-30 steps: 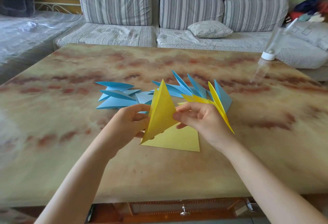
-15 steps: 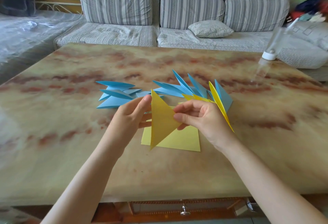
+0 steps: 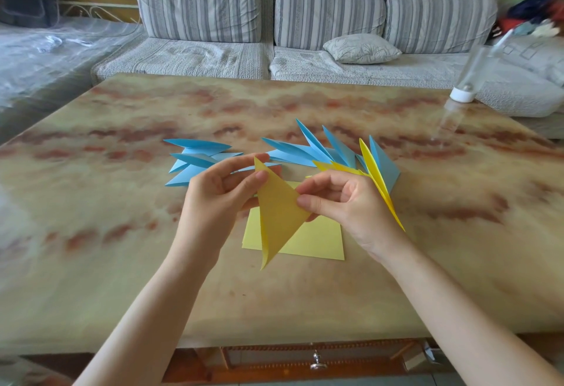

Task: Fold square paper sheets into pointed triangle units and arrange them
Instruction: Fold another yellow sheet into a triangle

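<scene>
Folding is going on: both hands, left (image 3: 213,199) and right (image 3: 351,205), are pinching the yellow triangle (image 3: 279,211); next it probably needs a tighter crease.

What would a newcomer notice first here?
The yellow folded paper triangle, held up mid-frame, pinched between the left hand and the right hand. Behind it, pointed blue paper units fan out across the brown-veined marble-look table, and a flat yellow paper sheet lies right below the hands.
</scene>
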The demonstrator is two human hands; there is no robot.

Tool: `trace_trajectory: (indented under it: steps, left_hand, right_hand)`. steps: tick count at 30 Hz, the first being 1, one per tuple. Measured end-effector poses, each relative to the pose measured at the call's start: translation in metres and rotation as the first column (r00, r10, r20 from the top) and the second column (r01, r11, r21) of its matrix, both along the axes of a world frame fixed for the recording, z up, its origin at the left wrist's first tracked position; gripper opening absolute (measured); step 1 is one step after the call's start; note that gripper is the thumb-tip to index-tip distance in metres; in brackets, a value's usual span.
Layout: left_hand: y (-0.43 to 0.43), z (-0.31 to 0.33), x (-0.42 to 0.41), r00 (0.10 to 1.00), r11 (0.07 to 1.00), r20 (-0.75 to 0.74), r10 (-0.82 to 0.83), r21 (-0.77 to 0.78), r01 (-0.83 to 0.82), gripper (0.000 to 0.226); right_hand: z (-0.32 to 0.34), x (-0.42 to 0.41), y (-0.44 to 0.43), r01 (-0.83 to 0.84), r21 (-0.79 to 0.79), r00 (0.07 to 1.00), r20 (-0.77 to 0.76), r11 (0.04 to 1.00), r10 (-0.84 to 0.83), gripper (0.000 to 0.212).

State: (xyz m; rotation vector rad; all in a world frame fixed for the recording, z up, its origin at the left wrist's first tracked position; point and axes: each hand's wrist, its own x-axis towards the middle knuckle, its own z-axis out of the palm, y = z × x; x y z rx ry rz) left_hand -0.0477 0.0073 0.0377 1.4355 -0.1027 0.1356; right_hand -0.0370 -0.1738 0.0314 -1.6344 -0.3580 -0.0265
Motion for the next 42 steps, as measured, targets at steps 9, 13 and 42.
trace_trajectory:
  steps: [9, 13, 42]
  left_hand:
    - [-0.002, 0.003, -0.002, 1.0, 0.999, 0.005, 0.0, -0.04, 0.0, 0.016]
    - [-0.003, 0.004, -0.004, 1.0, 0.999, 0.015, 0.007, -0.054, -0.006, 0.015]
    - [-0.017, 0.004, -0.009, 0.973, 0.923, 0.034, 0.23, -0.323, -0.207, 0.014]
  right_hand:
    - [0.003, -0.002, 0.001, 0.021, 0.007, 0.999, 0.026, 1.0, -0.021, 0.019]
    - [0.003, -0.002, 0.001, 0.03, -0.005, 0.999, 0.046, 1.0, -0.03, 0.02]
    - [0.006, -0.006, 0.009, 0.148, 0.271, 0.963, -0.258, 0.951, -0.077, 0.025]
